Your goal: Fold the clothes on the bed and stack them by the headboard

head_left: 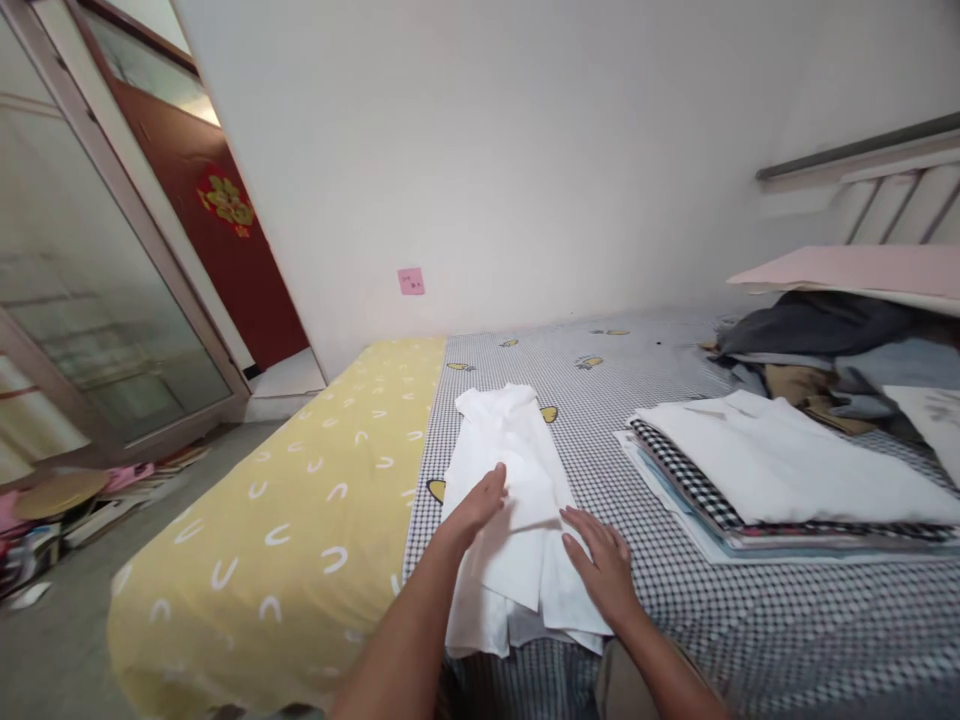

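A white garment [499,430], folded long and narrow, lies on the checked bed cover with its collar end toward the wall. Over its left half is my left hand [484,500], thumb and fingers apart, holding nothing; whether it touches the cloth is hard to tell. My right hand [600,560] rests at the garment's right edge, fingers spread and holding nothing. Loose layers and sleeve parts overlap at the garment's near end. To the right sits a stack of folded clothes with a white garment [780,460] on top.
The bed has a yellow patterned cover [300,520] on the left and a checked cover [637,370] beside it. Dark clothes [825,325] lie heaped at the back right under a pink board [862,268]. A pink note [411,281] is on the wall.
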A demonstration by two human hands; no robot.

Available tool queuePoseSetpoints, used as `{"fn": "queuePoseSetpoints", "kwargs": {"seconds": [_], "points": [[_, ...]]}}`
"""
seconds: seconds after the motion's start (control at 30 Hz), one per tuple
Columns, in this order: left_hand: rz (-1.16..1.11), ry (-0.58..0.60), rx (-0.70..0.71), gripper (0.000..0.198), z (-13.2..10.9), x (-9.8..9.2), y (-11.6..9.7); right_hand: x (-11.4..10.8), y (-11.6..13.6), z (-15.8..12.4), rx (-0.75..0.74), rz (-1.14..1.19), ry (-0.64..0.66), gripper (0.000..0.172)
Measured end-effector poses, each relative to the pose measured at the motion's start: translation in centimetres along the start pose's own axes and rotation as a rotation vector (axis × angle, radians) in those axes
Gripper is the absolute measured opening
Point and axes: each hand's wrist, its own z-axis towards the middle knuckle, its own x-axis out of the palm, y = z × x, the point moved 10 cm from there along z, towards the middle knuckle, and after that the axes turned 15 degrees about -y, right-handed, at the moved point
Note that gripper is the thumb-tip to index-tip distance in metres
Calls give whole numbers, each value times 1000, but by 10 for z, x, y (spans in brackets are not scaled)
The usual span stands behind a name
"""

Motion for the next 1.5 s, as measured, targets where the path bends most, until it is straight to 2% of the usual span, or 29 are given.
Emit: {"fn": "queuePoseSetpoints", "kwargs": {"seconds": [0.07,0.13,0.2,0.27,0.4,0.43,0.5,0.53,0.6,0.67,0.7,0.8,0.9,1.0,1.07,1.13,1.2,1.27,1.37,1.43,1.5], "points": [[41,-79,26,54,-8,-14,22,-3,1,1,22,56,-6,46],[99,-202,81,49,-24,-42,43,-5,2,2,48,116,-1,45],[163,-268,130,37,-47,-71,66,-6,3,5,79,195,29,42],[308,-272,218,33,-71,-94,90,-9,2,7,105,270,69,41],[822,-253,511,48,-111,-120,124,-32,-13,6,132,331,112,42],[929,-236,576,55,-116,-122,129,-41,-16,4,99,307,116,40],[1069,-163,710,69,-122,-117,132,-58,-15,-3,-66,165,141,41],[1097,-113,782,74,-123,-111,131,-64,-12,-9,-180,55,162,47],[1092,-20,935,81,-126,-94,122,-69,-5,-23,-390,-173,216,72],[1057,9,1087,82,-129,-76,110,-65,1,-33,-511,-317,259,97],[1049,0,1149,79,-129,-68,105,-61,7,-36,-558,-356,276,105],[1060,-51,1253,65,-125,-50,96,-42,32,-36,-681,-388,271,103],[1075,-8,1272,65,-119,-42,96,-21,54,-31,-760,-359,251,92],[1022,102,1272,75,-119,-40,96,-3,60,-34,-811,-276,340,82],[992,127,1237,77,-117,-40,95,6,58,-36,-791,-209,419,71],[964,139,1167,80,-111,-38,94,15,56,-33,-697,-141,490,53],[918,203,1043,79,-100,-30,96,23,58,-24,-563,-74,544,36],[837,274,854,63,-86,-22,99,30,65,-13,-426,-6,564,33],[693,277,615,38,-68,-19,94,27,80,3,-247,144,535,34],[598,269,583,35,-70,-20,84,17,87,7,-136,275,496,28],[507,298,600,34,-83,-24,73,0,88,4,-34,381,443,22]]}}
